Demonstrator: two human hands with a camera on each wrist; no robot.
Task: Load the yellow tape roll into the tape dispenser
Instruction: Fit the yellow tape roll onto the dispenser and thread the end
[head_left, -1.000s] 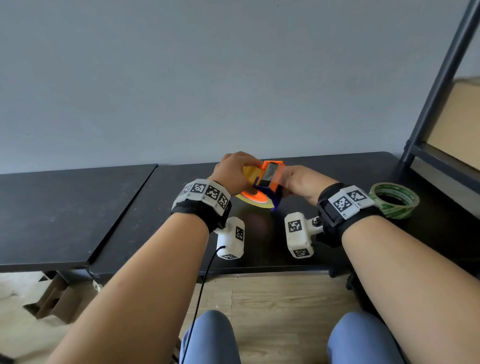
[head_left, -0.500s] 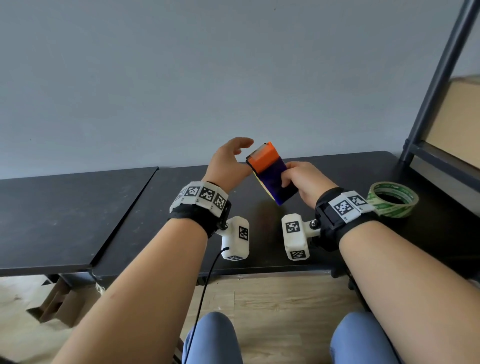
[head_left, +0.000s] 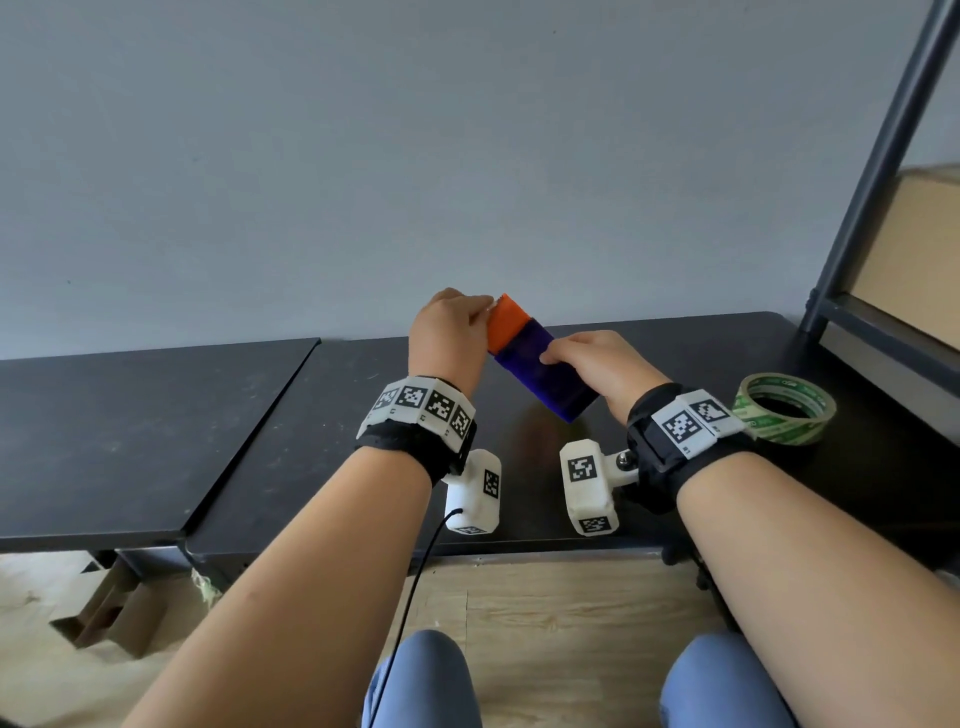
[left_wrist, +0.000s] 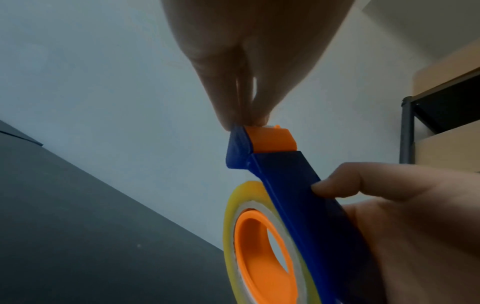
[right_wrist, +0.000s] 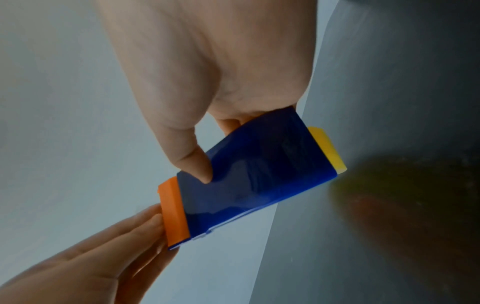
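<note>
My right hand (head_left: 566, 353) grips the blue tape dispenser (head_left: 540, 374) above the black table, thumb on its flat side (right_wrist: 259, 181). The dispenser tilts up to the left, its orange cutter head (head_left: 506, 325) uppermost. The yellow tape roll (left_wrist: 231, 216) sits on the dispenser's orange hub (left_wrist: 262, 257); a yellow edge (right_wrist: 328, 150) shows past the blue body. My left hand (head_left: 488, 306) pinches the tip of the orange cutter head (left_wrist: 270, 139) with thumb and fingertips (right_wrist: 155, 220). Whether a tape end lies between them is too small to tell.
A green-printed tape roll (head_left: 784, 410) lies flat on the table at the right, near my right wrist. A dark metal shelf post (head_left: 883, 182) with cardboard boxes stands at the far right. A second black table top (head_left: 156, 415) adjoins on the left.
The left hand, open and apart half a second ago, has closed on the orange cutter head. A second ago both hands held the dispenser low with the roll's face showing; now it is raised and tilted.
</note>
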